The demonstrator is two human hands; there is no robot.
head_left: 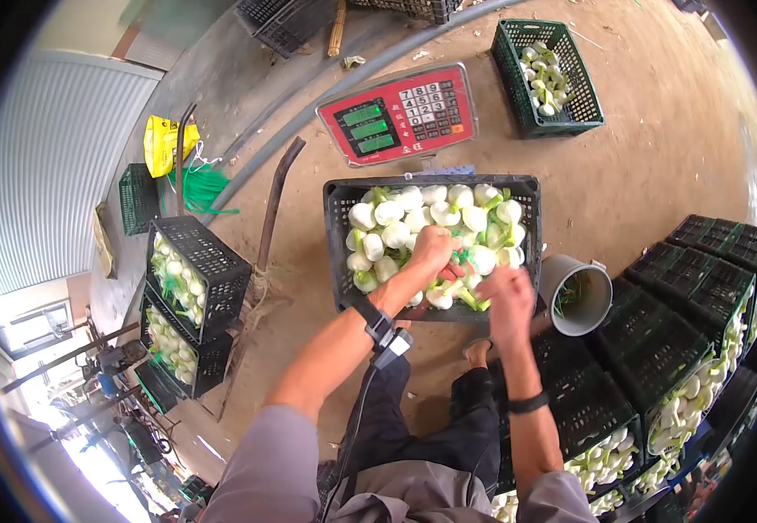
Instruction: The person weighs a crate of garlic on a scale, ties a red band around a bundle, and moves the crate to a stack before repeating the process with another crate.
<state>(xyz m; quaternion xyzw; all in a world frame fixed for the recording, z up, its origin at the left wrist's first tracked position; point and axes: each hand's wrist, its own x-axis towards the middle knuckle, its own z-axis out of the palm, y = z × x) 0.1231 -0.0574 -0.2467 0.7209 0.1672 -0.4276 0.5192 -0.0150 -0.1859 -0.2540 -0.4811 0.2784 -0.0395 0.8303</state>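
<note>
A black plastic crate (337,253) full of white bulbs with cut green stalks, which look like fennel (396,234), sits in front of me below the scale's display. My left hand (435,250) is closed over the middle of the bulbs, with thin green plastic string (466,237) at its fingers. Just under it shows a small reddish piece (452,271). Toward the crate's near right corner, my right hand (509,296) is raised with curled fingers, a little blurred; I cannot tell what it grips.
A red scale display (400,113) stands behind the crate. Beyond it is a green crate (589,120) with some bulbs. A grey bucket (603,305) and stacked crates (657,349) stand at right. Filled crates (222,270) rest by a metal handle (276,200) at left, near green string (202,187).
</note>
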